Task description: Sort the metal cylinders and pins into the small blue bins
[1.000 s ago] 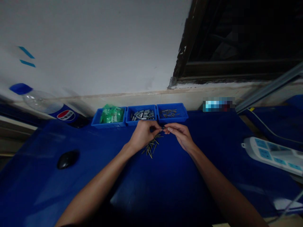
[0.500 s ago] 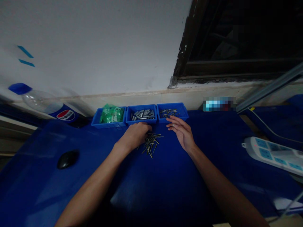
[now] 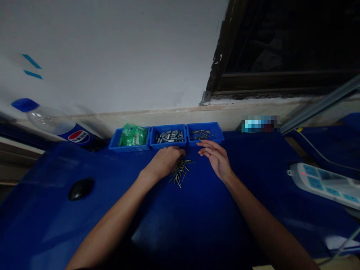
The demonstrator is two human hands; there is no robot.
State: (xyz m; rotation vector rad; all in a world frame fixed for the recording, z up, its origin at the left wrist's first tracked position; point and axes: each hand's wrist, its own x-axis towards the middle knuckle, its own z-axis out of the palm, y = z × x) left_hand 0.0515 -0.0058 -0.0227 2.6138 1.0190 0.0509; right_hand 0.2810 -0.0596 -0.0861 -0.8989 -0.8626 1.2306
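A loose pile of thin brass-and-dark metal pins [image 3: 180,175] lies on the blue tabletop [image 3: 180,221]. Over the pile's upper left edge, my left hand [image 3: 167,161] is closed, with its fingers curled down. Whatever its fingertips hold is hidden. My right hand [image 3: 216,155] is open, its fingers stretched to the left just in front of the right blue bin [image 3: 219,131]. More thin pins [image 3: 201,134] lie inside that bin. Beside it, the middle bin [image 3: 168,145] contains short silvery metal cylinders [image 3: 170,136].
The left blue bin [image 3: 129,149] carries a green plastic bag [image 3: 133,135]. A Pepsi bottle [image 3: 78,135] leans at the far left, with a black mouse [image 3: 81,189] in front. At the right are a white power strip [image 3: 323,182] and a metal bar [image 3: 323,103].
My left hand has shifted slightly right, further over the pins. My right hand has stayed nearly in place, its fingers moving only a little.
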